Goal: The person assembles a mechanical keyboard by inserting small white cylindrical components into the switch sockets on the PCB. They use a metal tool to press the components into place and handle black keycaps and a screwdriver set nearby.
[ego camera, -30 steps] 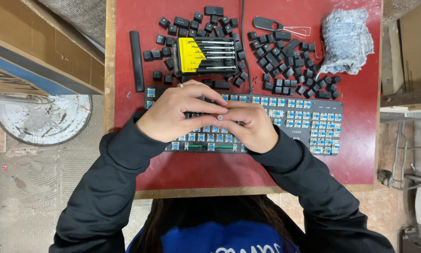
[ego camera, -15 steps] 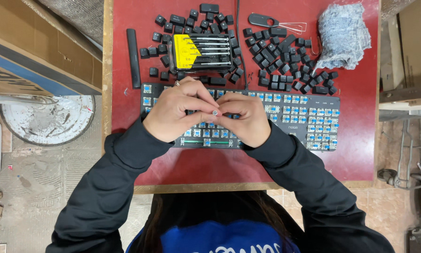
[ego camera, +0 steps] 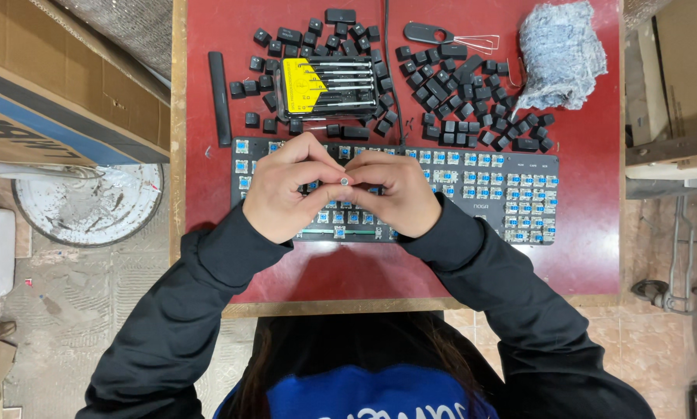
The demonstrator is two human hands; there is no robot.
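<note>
Keyboard (ego camera: pixel 473 182) under both hands (ego camera: pixel 345 180), fingertips pinched together.

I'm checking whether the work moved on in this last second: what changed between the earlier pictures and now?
Little changed. The left hand and right hand remain together over the black keyboard with bare blue switches, fingertips now pinching a small silvery part; what they pinched earlier is hidden. The loose black keycaps, yellow-and-black screwdriver case, grey-blue cloth and red tabletop stayed put.
</note>
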